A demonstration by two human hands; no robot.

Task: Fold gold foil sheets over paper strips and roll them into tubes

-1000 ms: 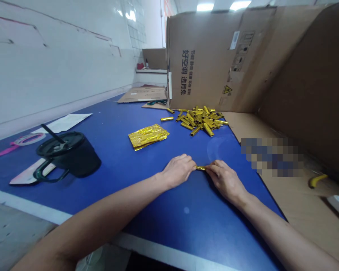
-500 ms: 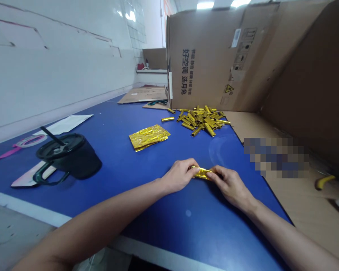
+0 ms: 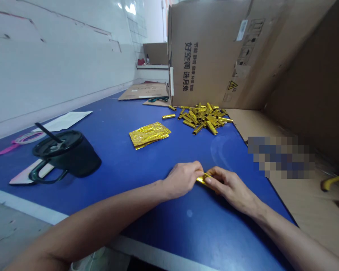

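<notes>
Pinching away at a little gold foil strip (image 3: 202,180) here, you've got it held just above the blue table (image 3: 115,169), right in front of you, between your left hand (image 3: 183,180) and right hand (image 3: 232,187). Your left fingers (image 3: 197,168) are together, clamped on one end, and your right fingertips (image 3: 211,175) are closed on the other, so the hands nearly meet around it and hide a good part of the strip. Looks to me like the step in hand is shaping that strip into a tube, since a pile of gold tubes (image 3: 205,118) sits up against the cardboard box (image 3: 209,56), with a single tube (image 3: 168,116) lying just off it and a flat stack of foil (image 3: 149,134) closer to you. There's a black cup (image 3: 66,155) with a straw (image 3: 45,131) off to your left, well clear of your hands. I'd say the next move calls for keeping that pinch even along the strip until the shape is tight.
</notes>
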